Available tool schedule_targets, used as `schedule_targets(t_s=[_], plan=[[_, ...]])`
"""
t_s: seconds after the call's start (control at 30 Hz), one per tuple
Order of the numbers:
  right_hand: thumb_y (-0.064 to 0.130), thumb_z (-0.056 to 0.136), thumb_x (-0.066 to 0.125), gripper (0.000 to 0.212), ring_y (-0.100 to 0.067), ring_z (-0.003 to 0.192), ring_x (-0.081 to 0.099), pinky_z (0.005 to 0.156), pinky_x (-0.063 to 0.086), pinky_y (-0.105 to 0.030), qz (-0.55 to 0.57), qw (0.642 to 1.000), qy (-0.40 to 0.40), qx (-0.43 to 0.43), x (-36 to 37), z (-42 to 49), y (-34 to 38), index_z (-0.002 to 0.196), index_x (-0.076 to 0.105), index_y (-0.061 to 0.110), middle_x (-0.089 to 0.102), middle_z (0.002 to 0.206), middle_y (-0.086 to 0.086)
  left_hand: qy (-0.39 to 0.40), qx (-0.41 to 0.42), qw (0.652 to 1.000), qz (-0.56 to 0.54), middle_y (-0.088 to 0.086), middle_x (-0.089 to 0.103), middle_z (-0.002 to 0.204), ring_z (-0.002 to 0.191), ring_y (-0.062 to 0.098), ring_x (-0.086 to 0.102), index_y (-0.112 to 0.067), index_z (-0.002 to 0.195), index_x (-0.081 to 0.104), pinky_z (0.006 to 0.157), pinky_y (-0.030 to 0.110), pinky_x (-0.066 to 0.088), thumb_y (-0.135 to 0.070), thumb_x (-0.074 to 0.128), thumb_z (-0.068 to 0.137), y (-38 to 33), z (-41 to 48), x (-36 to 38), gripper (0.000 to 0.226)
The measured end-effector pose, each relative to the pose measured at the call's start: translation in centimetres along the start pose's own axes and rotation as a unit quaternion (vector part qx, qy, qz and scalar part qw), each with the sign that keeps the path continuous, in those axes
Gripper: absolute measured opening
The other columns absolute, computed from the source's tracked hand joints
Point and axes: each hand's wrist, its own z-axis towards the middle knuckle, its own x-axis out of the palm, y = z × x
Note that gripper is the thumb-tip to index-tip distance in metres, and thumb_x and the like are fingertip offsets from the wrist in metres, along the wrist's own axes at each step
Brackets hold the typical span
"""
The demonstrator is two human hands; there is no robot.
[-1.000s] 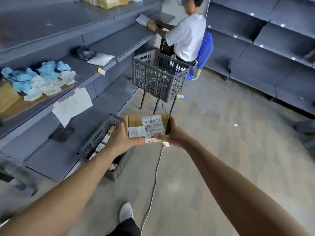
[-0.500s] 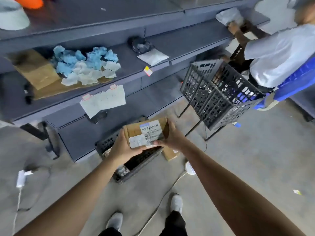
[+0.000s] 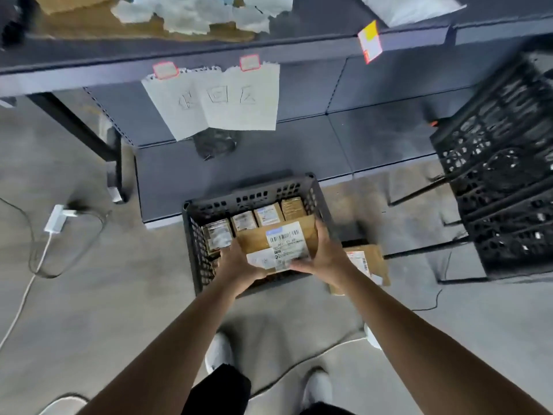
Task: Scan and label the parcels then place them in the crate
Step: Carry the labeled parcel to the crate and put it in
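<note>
I hold a brown cardboard parcel with white barcode labels over a dark grey slotted crate on the floor. My left hand grips the parcel's left end from below. My right hand grips its right end, thumb on the label. Inside the crate several small labelled parcels stand in a row along the far wall. The parcel hides the crate's near half.
A flat brown parcel lies on the floor right of the crate. A larger black crate on a metal stand is at right. Grey shelving with a taped paper note stands behind. White cable and charger lie at left.
My view has tipped down and moved closer to the shelving. Both hands have lowered the parcel from chest height to just over the floor crate.
</note>
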Motion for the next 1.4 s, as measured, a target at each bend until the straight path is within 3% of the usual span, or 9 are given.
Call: schedule_targets(t_s=[0.13,0.27,0.53,0.7,0.83,0.97,1.2,1.3,1.4], plan=[[0.046,0.062,0.091,0.127,-0.016,0.127,0.052,0.101,0.033,-0.026,-0.032,0.999,0.044,0.006,4.5,7.8,-4.8,0.156,0.006,0.029,0.055,0.140,0.006,-0.002,-0.053,0.999,-0.004,0.000,0.058,0.114,0.101,0.019,0.057,-0.014,0.131,0.037,0.073,0.030,0.052,-0.014,0.091,0.060,5.6,7.4,2.7,0.090],[0.039,0.066,0.090,0.125,-0.023,0.134,0.047,0.103,0.034,-0.031,-0.041,0.995,0.088,0.014,9.1,14.3,-9.1,0.156,0.003,0.028,0.049,0.147,-0.001,0.009,-0.126,0.991,0.036,-0.002,0.054,0.078,0.064,0.009,0.051,-0.009,0.110,0.051,0.039,0.015,0.034,-0.013,0.079,0.074,11.0,14.5,4.7,0.047],[0.063,0.085,0.064,0.102,-0.028,0.138,0.040,0.107,0.036,-0.035,-0.135,0.975,0.143,0.101,16.2,23.4,-15.1,0.158,0.005,0.024,0.035,0.157,-0.007,0.124,-0.170,0.974,0.087,0.008,0.053,0.085,0.081,0.025,0.061,-0.004,0.102,0.059,0.073,0.033,0.049,-0.027,0.077,0.079,19.3,24.0,6.7,0.036],[0.054,0.088,0.065,0.076,-0.027,0.128,0.050,0.105,0.045,-0.041,-0.164,0.965,0.184,0.088,17.8,26.7,-17.0,0.149,0.034,0.022,0.048,0.146,-0.006,0.164,-0.114,0.965,0.169,0.003,0.056,0.067,0.051,0.014,0.052,-0.012,0.085,0.056,0.042,0.017,0.037,-0.026,0.073,0.081,21.3,25.5,8.4,0.022],[0.048,0.093,0.062,0.046,-0.023,0.108,0.059,0.068,0.059,-0.033,-0.180,0.954,0.213,0.107,18.1,28.0,-17.4,0.133,0.046,0.030,0.055,0.127,-0.002,0.148,-0.094,0.975,0.133,-0.001,0.056,0.070,0.045,0.006,0.053,-0.023,0.081,0.049,0.036,0.015,0.037,-0.006,0.073,0.078,22.8,25.8,9.9,0.029],[0.054,0.093,0.057,0.052,-0.024,0.099,0.064,0.072,0.061,-0.033,-0.253,0.929,0.235,0.132,19.2,28.4,-17.0,0.135,0.050,0.023,0.057,0.132,-0.008,0.123,-0.087,0.978,0.147,0.000,0.056,0.077,0.053,0.010,0.055,-0.029,0.076,0.040,0.036,0.015,0.040,-0.009,0.072,0.079,23.8,26.0,10.2,0.039],[0.058,0.090,0.059,0.060,-0.027,0.101,0.067,0.089,0.058,-0.044,-0.281,0.916,0.252,0.140,20.0,27.8,-16.4,0.135,0.051,0.018,0.062,0.122,-0.010,0.103,-0.071,0.978,0.164,0.003,0.059,0.090,0.073,0.016,0.059,-0.008,0.119,0.052,0.055,0.025,0.050,-0.018,0.069,0.082,22.8,25.9,9.3,0.042],[0.059,0.089,0.060,0.069,-0.026,0.098,0.068,0.083,0.060,-0.045,-0.291,0.912,0.257,0.130,19.8,27.9,-16.5,0.142,0.042,0.020,0.060,0.122,-0.008,0.111,-0.053,0.971,0.204,0.010,0.058,0.124,0.100,0.023,0.062,-0.005,0.141,0.033,0.076,0.037,0.056,-0.022,0.069,0.084,22.2,26.1,9.5,0.070],[0.057,0.090,0.060,0.080,-0.029,0.106,0.065,0.089,0.057,-0.044,-0.305,0.918,0.232,0.102,19.4,28.1,-16.4,0.152,0.023,0.023,0.056,0.134,-0.011,0.123,-0.035,0.948,0.291,0.019,0.035,0.145,0.106,0.030,0.057,-0.009,0.150,0.016,0.068,0.031,0.047,-0.028,0.067,0.087,21.6,26.1,9.4,0.083]])
